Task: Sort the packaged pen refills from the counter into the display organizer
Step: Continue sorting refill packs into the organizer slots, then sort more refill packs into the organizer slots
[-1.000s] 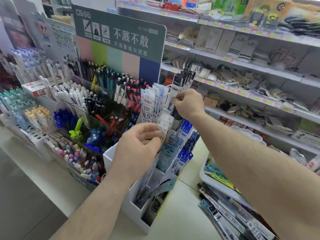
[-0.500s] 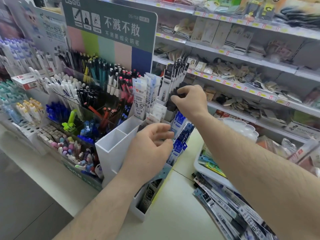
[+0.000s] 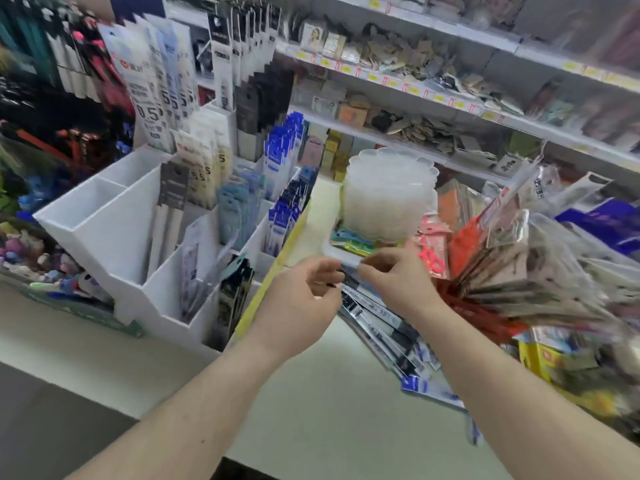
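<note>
A pile of packaged pen refills (image 3: 384,327) lies on the counter, fanned out toward the lower right. My right hand (image 3: 394,289) hovers over the pile's upper end, thumb and forefinger pinching the tip of a dark refill packet (image 3: 349,281). My left hand (image 3: 298,303) is just left of it with fingers curled toward the same tip; blur hides whether it grips. The white display organizer (image 3: 114,237) stands to the left, with refill packets upright in its stepped compartments and two back-left compartments empty.
A white tray (image 3: 337,256) holding a stack of clear round containers (image 3: 391,195) sits behind the hands. Bundles of packaged goods (image 3: 533,271) crowd the right. Pen displays stand at the far left, stocked shelves (image 3: 433,95) run behind. Bare counter (image 3: 329,410) lies in front.
Both hands have left the organizer and dropped down and right to the refill pile on the counter. The view has swung right and down with them.
</note>
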Tool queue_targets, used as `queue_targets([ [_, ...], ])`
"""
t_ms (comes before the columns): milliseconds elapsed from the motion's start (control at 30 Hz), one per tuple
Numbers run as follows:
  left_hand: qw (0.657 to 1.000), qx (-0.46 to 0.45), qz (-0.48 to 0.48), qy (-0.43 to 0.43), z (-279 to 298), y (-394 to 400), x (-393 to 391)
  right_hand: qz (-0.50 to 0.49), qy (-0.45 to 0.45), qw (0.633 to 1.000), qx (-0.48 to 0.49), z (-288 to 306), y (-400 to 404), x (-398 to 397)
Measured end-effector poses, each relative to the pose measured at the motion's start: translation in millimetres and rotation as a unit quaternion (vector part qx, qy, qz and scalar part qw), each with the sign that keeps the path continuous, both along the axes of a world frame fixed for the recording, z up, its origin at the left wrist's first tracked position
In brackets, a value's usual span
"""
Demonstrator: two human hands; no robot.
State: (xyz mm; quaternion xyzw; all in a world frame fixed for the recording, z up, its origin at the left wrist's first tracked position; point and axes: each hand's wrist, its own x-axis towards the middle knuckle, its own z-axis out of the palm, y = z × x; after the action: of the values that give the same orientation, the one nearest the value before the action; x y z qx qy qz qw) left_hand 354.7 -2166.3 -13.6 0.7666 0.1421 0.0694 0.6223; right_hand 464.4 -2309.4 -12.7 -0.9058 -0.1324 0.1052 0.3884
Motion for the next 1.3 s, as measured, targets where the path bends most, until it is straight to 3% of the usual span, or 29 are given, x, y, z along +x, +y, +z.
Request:
queue_targets([
  [100,0.999,0.008,-0.007,0.035,-23.3,-7.0,4.8,0.05,0.053,0.964,-0.256,-43.1,-33.2,-5.4],
  [167,0.998,0.018,-0.01,0.051,-35.8,-9.8,6.6,0.084,0.045,0.93,-0.356,-64.8,-39.2,-7.0],
  [300,0.994,0.024,-0.024,0.105,-53.7,-10.6,5.0,0.086,-0.002,0.901,-0.426,-86.3,-29.3,2.4],
  [500,0.986,0.041,-0.026,0.161,-80.6,-2.2,-3.2,0.072,0.032,0.879,-0.471,-112.1,-25.7,13.5],
  [700,0.971,0.075,-0.039,0.222,-113.8,10.4,-16.3,0.19,-0.022,0.892,-0.409,-124.0,-16.8,-11.5],
  [833,0.966,0.063,-0.045,0.248,-128.1,12.5,-19.6,0.183,-0.009,0.904,-0.387,-117.3,-11.8,-7.6],
  [900,0.965,0.061,-0.048,0.248,-130.6,13.6,-17.8,0.152,0.013,0.927,-0.343,-112.6,-12.7,-2.5],
  [1133,0.974,0.038,-0.048,0.217,-127.0,11.6,-2.7,-0.017,0.054,0.994,-0.093,-81.9,-26.8,1.8],
  [1300,0.985,-0.034,-0.082,0.151,-100.4,3.0,20.3,-0.068,0.051,0.983,0.163,-52.9,-19.3,-12.0],
])
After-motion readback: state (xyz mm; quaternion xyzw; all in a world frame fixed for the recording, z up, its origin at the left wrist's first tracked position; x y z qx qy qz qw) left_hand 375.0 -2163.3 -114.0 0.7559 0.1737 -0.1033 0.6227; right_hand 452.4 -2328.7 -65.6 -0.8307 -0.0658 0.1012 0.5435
